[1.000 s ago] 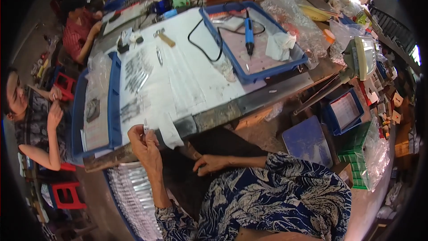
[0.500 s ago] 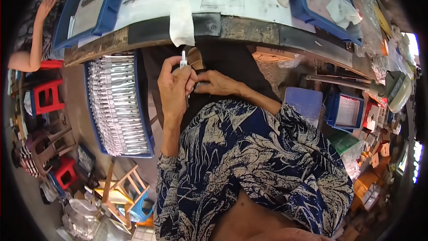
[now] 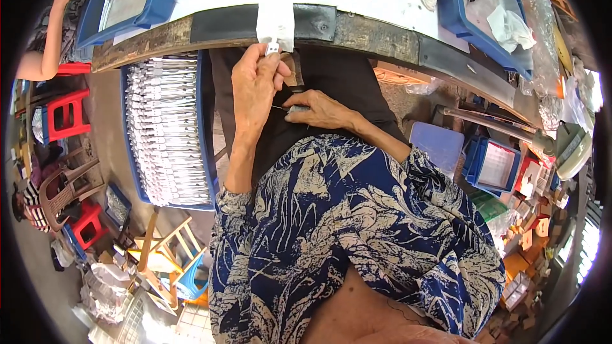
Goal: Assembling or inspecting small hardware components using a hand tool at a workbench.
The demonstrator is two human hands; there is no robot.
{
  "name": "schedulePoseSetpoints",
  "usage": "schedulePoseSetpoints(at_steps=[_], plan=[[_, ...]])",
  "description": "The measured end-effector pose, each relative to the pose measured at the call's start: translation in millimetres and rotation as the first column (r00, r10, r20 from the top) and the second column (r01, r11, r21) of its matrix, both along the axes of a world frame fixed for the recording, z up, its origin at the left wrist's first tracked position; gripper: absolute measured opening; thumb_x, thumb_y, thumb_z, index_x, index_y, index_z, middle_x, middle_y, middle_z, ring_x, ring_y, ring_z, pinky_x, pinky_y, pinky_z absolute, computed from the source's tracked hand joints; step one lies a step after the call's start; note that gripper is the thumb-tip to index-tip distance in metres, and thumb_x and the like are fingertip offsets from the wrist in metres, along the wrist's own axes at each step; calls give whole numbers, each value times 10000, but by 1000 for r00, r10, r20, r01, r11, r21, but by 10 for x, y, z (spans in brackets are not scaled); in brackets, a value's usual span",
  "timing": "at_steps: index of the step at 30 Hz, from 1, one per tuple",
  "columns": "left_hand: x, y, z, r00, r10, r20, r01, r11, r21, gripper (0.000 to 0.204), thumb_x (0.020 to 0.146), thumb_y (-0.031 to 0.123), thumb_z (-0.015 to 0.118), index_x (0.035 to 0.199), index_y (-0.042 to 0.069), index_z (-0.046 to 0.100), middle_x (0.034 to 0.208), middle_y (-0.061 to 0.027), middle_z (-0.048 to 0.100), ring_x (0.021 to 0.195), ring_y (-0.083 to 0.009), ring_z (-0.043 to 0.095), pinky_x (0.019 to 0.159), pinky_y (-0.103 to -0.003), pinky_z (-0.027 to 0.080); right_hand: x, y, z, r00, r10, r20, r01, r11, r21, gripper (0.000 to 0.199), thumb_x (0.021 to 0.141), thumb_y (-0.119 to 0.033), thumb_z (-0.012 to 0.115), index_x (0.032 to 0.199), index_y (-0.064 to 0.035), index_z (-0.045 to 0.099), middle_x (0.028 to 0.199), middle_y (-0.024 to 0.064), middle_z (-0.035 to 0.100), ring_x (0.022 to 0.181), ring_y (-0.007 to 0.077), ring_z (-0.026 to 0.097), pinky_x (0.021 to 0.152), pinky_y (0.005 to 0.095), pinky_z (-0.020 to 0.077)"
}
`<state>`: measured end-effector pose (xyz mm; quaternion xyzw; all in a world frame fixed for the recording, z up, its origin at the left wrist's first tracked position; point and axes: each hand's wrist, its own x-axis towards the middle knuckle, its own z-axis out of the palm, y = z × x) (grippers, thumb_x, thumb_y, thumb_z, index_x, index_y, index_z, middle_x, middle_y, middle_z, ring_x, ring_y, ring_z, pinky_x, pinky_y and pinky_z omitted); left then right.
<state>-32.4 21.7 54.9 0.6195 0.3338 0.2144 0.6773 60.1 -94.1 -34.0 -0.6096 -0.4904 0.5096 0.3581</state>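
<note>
We have the small white piece [image 3: 273,46] pinched in our left hand [image 3: 254,86], its long axis pointing toward the tabletop [image 3: 376,41], while our curled right hand [image 3: 322,109] sits lower right, contents unclear.

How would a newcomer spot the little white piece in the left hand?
Start at the worktable across the top. Find the white strip draped over its near edge; at the strip's lower end, the left hand pinches the little white piece. Unlike the broad, flat strip behind it, the piece is narrow and marked with dark spots.
</note>
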Motion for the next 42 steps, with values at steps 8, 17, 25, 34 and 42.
schedulePoseSetpoints(at_steps=[8,17,25,34,42], plan=[[83,56,-39,999,30,12,-29,998,-59,155,873,69,490,916,-53,575,615,-4,520,501,-22,384,436,-174,301,14,9,77,1000,-11,-10,11,1000,-1,427,769,-270,606,1033,65,581,911,236,618,853,316,607,758,362,465],[75,72,-130,998,-4,-62,11,994,109,157,868,94,487,913,-25,578,611,0,520,533,-46,422,483,-208,353,145,-230,628,989,-50,138,51,999,-5,397,766,-207,583,1073,42,554,946,236,608,886,348,597,795,376,456],[123,59,-170,994,36,-103,-2,951,310,151,861,89,457,874,-20,561,599,-50,520,529,-119,479,510,-258,398,282,-295,1044,895,-442,-65,447,883,143,348,800,-137,595,1123,-15,553,877,45,599,738,96,524,656,233,443],[134,-30,-76,990,65,-122,-23,948,316,137,882,70,462,842,-15,563,631,14,474,575,-63,403,529,-207,353,268,-146,973,902,-426,-61,429,877,218,330,798,-120,596,1111,-20,568,949,55,613,797,99,550,699,235,456],[158,-31,-59,985,82,-152,-9,901,434,161,857,97,445,838,-34,536,589,-110,531,518,-202,540,521,-308,434,297,-177,1003,904,-427,-34,424,880,216,324,797,-118,596,1104,-15,570,967,66,616,817,112,558,717,245,458]])
